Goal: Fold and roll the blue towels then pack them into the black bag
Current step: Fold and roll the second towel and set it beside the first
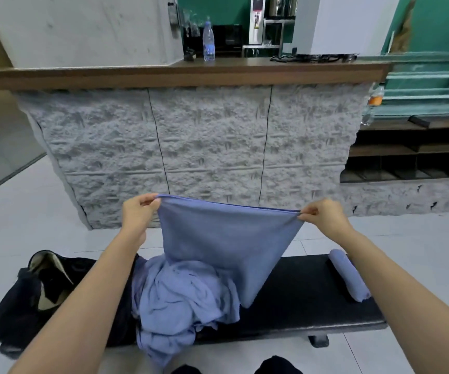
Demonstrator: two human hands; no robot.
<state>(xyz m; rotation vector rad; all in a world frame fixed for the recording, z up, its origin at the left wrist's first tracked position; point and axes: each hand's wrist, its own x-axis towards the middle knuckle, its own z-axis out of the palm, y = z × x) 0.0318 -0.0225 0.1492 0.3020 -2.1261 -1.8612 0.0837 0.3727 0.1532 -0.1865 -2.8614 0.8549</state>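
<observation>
A blue towel [226,238] hangs spread in the air above the black bench [307,300]. My left hand [137,214] pinches its upper left corner and my right hand [323,215] pinches its upper right corner. Below the towel a heap of crumpled blue towels [180,300] lies on the bench. One rolled blue towel [348,275] rests at the bench's right end. The black bag [40,295] lies open at the bench's left end, showing a pale lining.
A stone-faced counter [191,147] with a wooden top stands close behind the bench; a water bottle [208,41] stands on it. Pale floor tiles surround the bench. Dark steps [406,149] rise at the right.
</observation>
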